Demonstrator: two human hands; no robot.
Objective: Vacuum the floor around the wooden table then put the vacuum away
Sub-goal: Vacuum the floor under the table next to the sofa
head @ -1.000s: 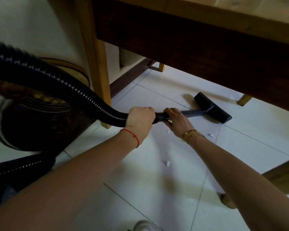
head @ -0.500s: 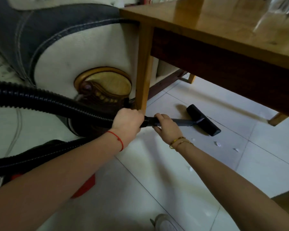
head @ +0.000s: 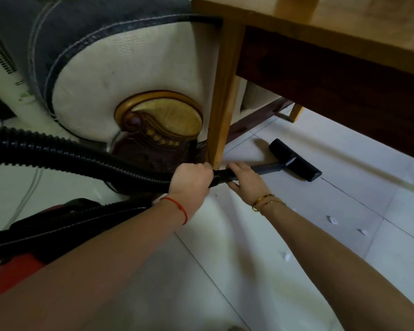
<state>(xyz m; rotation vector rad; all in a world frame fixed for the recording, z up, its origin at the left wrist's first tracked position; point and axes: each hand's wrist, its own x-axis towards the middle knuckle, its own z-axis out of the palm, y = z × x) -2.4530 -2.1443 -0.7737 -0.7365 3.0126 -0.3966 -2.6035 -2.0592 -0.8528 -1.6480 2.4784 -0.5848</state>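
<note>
A black ribbed vacuum hose (head: 77,155) runs in from the left to a dark wand (head: 270,167). My left hand (head: 191,180) is wrapped around the hose end. My right hand (head: 245,179) grips the wand just ahead of it. The black floor nozzle (head: 294,160) lies flat on the white tiles under the wooden table (head: 344,29), right of its near leg (head: 222,103). The red and black vacuum body (head: 22,266) sits low at the left, partly hidden by my left arm.
A white and grey sofa arm (head: 110,68) with gold carved trim stands behind the table leg. Small white paper scraps (head: 331,219) lie on the tiles to the right. Another table leg foot (head: 296,113) shows further back.
My view has risen and turned left, bringing the sofa arm and tabletop into sight. The nozzle has been drawn back towards the near table leg, away from the scraps.
</note>
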